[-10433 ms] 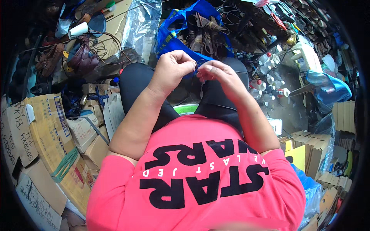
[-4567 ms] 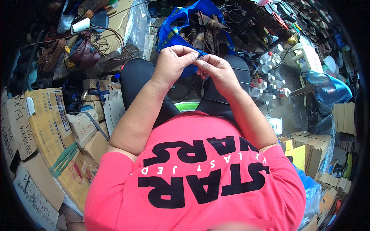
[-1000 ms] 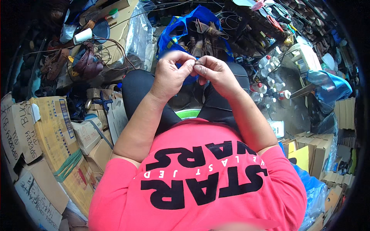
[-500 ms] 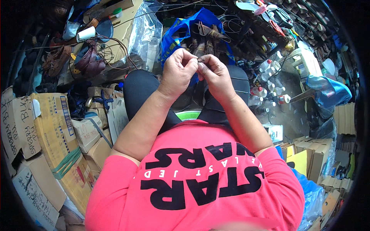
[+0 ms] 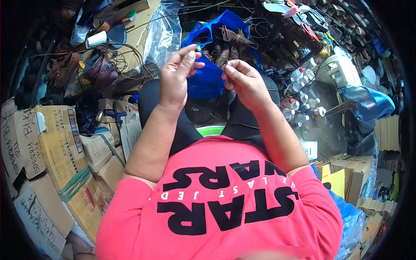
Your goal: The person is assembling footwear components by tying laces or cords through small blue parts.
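Head view, left hand (image 5: 177, 78) spread, right hand (image 5: 248, 83) pinched, contents unclear, blue bag (image 5: 207, 82) beyond, bottles (image 5: 290, 104) right, boxes (image 5: 56, 145) left

On the grey floor (image 5: 327, 134) we have bottles (image 5: 313, 102) at our right and a blue bag (image 5: 208, 84) ahead; cords (image 5: 139, 55) lie over the cardboard (image 5: 135, 35) at our left.

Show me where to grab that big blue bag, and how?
Probably take the blue bag by its upper far edge, coming from above: that thin, flexible edge rises behind the brown things in its open mouth, while the left hand shows in front of the bag's left side.
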A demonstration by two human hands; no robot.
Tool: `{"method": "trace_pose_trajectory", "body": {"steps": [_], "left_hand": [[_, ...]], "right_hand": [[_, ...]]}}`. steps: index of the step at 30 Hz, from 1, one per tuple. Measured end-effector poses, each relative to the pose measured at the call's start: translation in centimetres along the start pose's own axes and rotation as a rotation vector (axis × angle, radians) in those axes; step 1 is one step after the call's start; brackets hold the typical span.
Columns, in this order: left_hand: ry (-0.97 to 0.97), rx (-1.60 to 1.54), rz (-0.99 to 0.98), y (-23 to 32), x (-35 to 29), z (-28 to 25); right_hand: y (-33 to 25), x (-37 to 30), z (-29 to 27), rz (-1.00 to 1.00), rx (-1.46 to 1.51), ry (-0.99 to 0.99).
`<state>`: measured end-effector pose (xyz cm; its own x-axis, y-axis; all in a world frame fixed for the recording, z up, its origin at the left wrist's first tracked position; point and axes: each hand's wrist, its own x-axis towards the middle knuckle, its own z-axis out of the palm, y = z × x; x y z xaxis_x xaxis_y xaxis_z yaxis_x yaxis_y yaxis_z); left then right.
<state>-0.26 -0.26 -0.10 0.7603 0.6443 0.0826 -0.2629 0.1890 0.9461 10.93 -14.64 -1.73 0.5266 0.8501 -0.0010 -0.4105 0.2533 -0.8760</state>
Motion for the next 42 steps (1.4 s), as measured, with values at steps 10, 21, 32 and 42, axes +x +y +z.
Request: {"method": "trace_pose_trajectory", "body": {"steps": [10,21,32,42], "left_hand": [[-0.179,0.127,0.029,-0.2,-0.5,1.0],[-0.311,0.155,-0.037,-1.8,0.4,0.4],[-0.378,0.16,-0.276,-2.2,-1.6,2.1],[-0.449,0.676,0.418,-2.0,-4.6,5.5]], "right_hand": [[-1.3,-0.5,0.9,-0.041,-0.351,0.063],[-1.3,-0.4,-1.1,-0.002,-0.172,-0.022],[-0.8,0.2,-1.2,-0.332,-0.685,0.284],[-0.1,0.5,-1.6,-0.387,-0.722,0.355]]}}
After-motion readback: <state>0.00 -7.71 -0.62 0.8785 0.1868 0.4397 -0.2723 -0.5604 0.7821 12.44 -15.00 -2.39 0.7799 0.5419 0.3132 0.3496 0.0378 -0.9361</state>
